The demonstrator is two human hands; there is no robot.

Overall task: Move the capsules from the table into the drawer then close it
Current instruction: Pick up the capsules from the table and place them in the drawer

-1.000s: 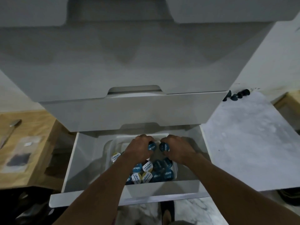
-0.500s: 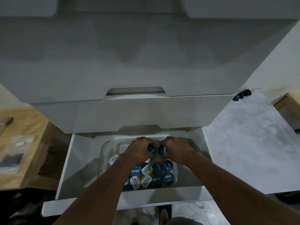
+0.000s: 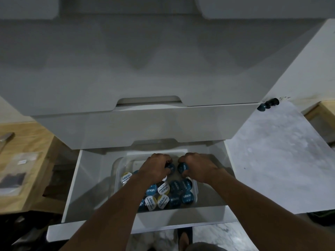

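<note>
Bottom drawer (image 3: 87, 187): white, smooth laminate, pulled open. Inside sits a clear plastic tub (image 3: 116, 166), rectangular w/ rounded corners. The tub holds a loose pile of capsules (image 3: 175, 193): small round pods w/ flat foil lids, mostly dark blue, a few white-and-yellow, printed text on the lids. They lie at mixed angles and crowd the tub's near end. Both hands are down in the tub's far half, knuckles up. left hand (image 3: 155, 169): grip curled round a dark blue capsule (image 3: 170, 167), only part of it showing past the fingers. right hand (image 3: 197, 167): grip curled, pinching a blue-lidded capsule (image 3: 183, 168), lid facing L. The two held pods are just beside each other, narrow gap between. A few dark pods (image 3: 268, 105) lie on the counter (image 3: 281, 169), a grey-white marbled top to the R, at its far corner by the cabinet side. Upper drawer front (image 3: 145, 127): white, w/ a cut-out handle notch. Light wooden top (image 3: 27, 142) to the L.
</note>
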